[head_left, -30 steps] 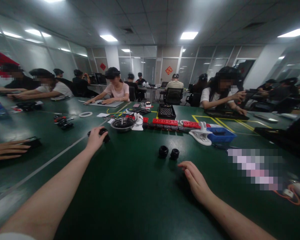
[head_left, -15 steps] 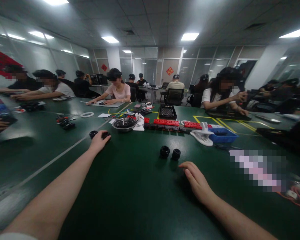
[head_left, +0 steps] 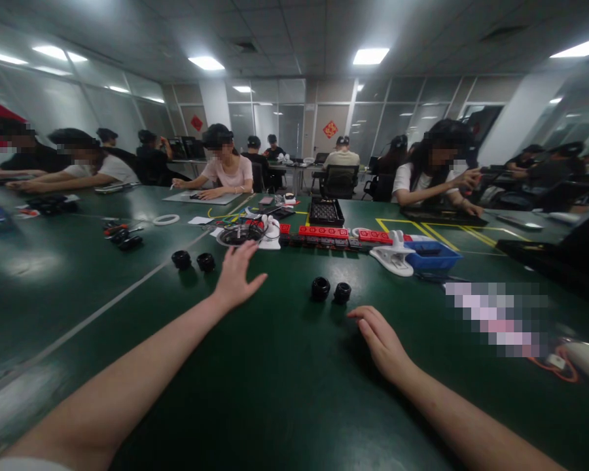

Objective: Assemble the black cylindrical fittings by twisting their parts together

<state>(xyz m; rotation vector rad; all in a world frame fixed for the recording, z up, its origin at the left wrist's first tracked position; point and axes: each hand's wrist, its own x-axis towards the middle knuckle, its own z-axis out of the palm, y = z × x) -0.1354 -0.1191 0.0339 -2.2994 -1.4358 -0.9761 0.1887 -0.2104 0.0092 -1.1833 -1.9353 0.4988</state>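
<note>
My left hand (head_left: 238, 278) is over the green table with its fingers spread and nothing in them. To its left stand two small black round pieces, a left one (head_left: 181, 260) and a right one (head_left: 205, 263); their exact kind is unclear. Another pair of black round pieces, one larger (head_left: 320, 288) and one smaller (head_left: 342, 293), stands between my hands. Just in front of the smaller one, my right hand (head_left: 381, 340) rests low at the table, fingers loosely stretched out, apart from the piece and holding nothing.
Beyond my hands lie a round dish of black cable (head_left: 235, 235), red blocks (head_left: 324, 231), a white clip stand (head_left: 395, 256) and a blue bin (head_left: 434, 256). Black tools (head_left: 122, 237) and a white ring (head_left: 167, 220) lie left. Other people sit around the table.
My left hand has let go of the right piece of the left pair and moved right, its fingers spreading. My right hand stays almost where it was. The camera view has shifted slightly.
</note>
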